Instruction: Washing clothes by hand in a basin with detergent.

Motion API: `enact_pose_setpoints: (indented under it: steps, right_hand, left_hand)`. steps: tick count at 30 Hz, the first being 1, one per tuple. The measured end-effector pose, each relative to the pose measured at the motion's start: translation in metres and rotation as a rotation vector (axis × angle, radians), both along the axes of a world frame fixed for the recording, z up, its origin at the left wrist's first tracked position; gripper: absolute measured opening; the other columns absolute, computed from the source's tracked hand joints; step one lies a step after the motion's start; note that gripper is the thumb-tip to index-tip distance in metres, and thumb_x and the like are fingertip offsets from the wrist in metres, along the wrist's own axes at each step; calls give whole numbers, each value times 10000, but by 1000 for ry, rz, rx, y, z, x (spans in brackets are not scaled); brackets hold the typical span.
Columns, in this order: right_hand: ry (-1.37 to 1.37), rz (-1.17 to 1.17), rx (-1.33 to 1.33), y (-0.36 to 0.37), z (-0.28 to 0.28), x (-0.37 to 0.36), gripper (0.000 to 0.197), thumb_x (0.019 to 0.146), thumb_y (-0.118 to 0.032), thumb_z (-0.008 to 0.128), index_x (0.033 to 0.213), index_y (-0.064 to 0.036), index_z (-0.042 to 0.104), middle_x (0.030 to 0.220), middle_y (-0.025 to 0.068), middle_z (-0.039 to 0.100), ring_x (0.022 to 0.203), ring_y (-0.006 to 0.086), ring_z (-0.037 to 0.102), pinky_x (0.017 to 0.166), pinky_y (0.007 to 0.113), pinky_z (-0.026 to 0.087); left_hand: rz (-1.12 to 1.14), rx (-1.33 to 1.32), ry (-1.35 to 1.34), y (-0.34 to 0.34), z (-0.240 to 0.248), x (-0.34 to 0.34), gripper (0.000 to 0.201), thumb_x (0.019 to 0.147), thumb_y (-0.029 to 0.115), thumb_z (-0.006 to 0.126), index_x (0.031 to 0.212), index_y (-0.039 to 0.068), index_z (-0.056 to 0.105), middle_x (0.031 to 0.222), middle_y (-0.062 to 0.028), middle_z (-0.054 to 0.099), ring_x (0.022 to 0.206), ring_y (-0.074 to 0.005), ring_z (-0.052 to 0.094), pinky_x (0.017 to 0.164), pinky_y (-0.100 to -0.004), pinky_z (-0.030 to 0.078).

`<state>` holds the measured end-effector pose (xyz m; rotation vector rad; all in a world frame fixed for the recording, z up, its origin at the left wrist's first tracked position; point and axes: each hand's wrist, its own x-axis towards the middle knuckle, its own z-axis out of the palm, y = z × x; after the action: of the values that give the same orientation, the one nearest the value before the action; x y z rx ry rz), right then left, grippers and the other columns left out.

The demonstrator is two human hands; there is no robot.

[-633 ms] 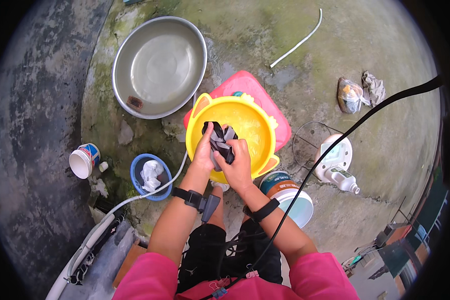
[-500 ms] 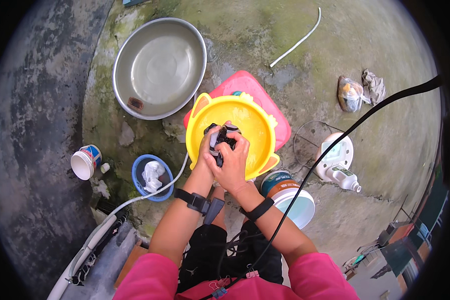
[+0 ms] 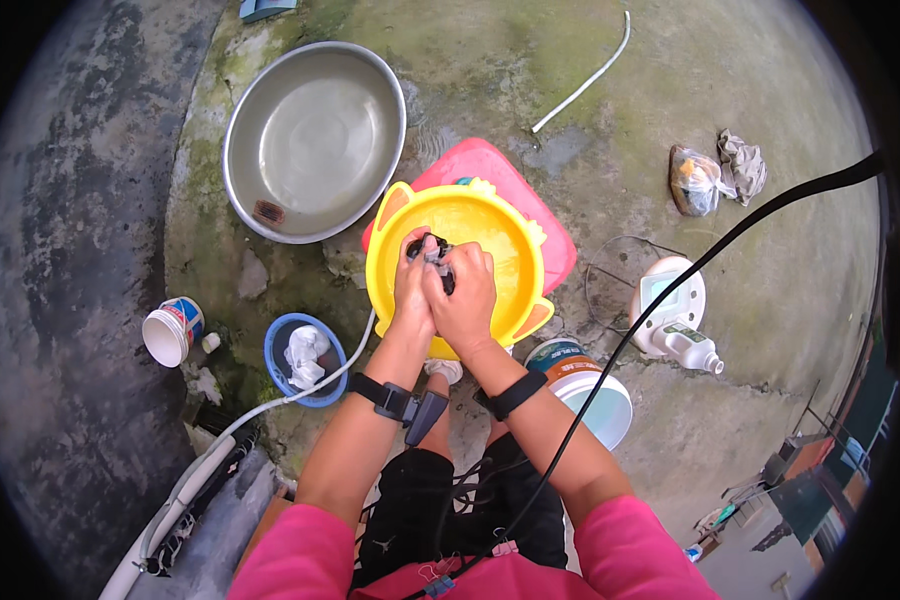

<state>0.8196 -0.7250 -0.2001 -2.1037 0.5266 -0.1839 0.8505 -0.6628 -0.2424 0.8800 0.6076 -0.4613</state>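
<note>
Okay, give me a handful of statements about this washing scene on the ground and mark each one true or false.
1. Both hands, left hand and right hand, grip a dark cloth over the yellow basin. True.
2. The metal basin is stacked inside the yellow basin. False: it sits apart on the ground, up and to the left.
3. A white hose runs to the small blue bowl. True.
4. The yellow basin rests on a green tray. False: the tray under it is pink-red.
5. The white detergent bottle lies to the person's right. True.
</note>
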Motion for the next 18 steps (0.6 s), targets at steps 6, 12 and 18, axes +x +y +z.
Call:
enact_pose_setpoints:
  steps: [6, 12, 18]
  right_hand:
    - [-83, -71, -71, -11, -7, 16, 182, 697, -147, 593, 651, -12, 480, 719, 139, 476, 702, 316, 485, 599, 389, 390]
    - [-59, -71, -119, -9, -3, 12, 178, 716, -182, 592, 633, -34, 537, 692, 117, 515, 688, 304, 511, 600, 379, 416]
    - [-94, 70, -173, -3, 18, 13, 219, 741, -211, 575, 614, -38, 535, 669, 118, 521, 651, 302, 515, 581, 388, 420]
  left_hand:
    - [-128, 14, 17, 3, 15, 5, 409, 883, 433, 422, 1069, 73, 481, 967, -56, 541, 850, -160, 546, 719, -286, 455]
    - [-140, 196, 26, -6, 13, 1, 421, 895, 446, 387, 983, 59, 526, 858, -35, 559, 741, -124, 534, 660, -262, 445]
    - [-88, 209, 14, 2, 28, 23, 296, 881, 336, 487, 881, 44, 536, 772, -5, 533, 641, -86, 497, 557, -240, 421]
